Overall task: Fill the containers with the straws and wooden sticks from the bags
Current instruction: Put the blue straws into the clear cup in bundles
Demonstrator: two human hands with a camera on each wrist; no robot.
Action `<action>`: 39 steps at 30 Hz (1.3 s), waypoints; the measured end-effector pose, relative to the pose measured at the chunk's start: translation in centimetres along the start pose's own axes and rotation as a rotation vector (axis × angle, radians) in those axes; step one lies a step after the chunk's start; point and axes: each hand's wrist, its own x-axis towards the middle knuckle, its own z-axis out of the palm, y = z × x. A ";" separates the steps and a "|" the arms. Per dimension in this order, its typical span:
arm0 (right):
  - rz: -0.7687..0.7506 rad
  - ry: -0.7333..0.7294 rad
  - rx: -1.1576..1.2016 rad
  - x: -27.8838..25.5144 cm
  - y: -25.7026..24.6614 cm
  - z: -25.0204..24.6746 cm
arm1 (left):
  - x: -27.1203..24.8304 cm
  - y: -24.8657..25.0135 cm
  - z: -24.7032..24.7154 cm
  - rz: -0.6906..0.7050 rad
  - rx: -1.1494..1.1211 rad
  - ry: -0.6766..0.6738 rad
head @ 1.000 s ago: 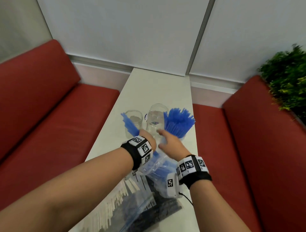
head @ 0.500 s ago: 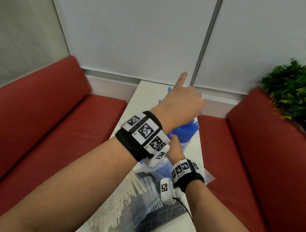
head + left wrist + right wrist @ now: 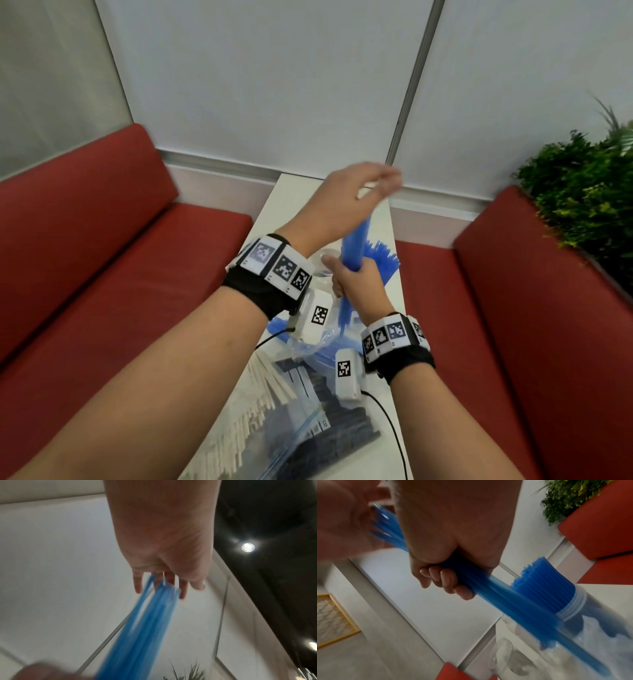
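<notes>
I've got a bundle of blue straws (image 3: 352, 248) standing nearly upright in my right hand (image 3: 356, 284), fingers (image 3: 447, 580) wrapped tight round the middle of it. My left hand (image 3: 346, 195) is up on top, fingers (image 3: 182, 589) relaxed and spread over the upper ends of the straws, touching the tips rather than gripping them. The lower ends run down toward the crumpled clear bag (image 3: 322, 346) on the white surface (image 3: 294, 195), just under my wrists.

Right behind the bundle, one clear container (image 3: 578, 601) is packed with blue straws fanning out of its mouth. Beside it I see an empty clear container (image 3: 505, 654), and in the head view it's mostly hidden behind my hands. Nearer to me lie the wooden sticks (image 3: 260, 387), spread out pale at the left edge, next to a zip bag (image 3: 308, 418) holding dark items I can't make out. Red seats (image 3: 102, 219) flank the surface on both sides, a green plant (image 3: 582, 178) at the far right.
</notes>
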 end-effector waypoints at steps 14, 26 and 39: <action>-0.201 0.020 0.153 1.3 -7.0 -1.1 | -7.9 -8.4 6.6 -1.363 -1.521 -0.315; -0.163 -0.065 0.018 2.2 -6.6 -2.3 | -8.1 -10.4 7.2 -1.393 -1.403 -0.084; 0.175 -0.192 -0.548 7.5 -4.9 -10.1 | -11.2 -17.4 10.4 -1.152 -0.400 -0.111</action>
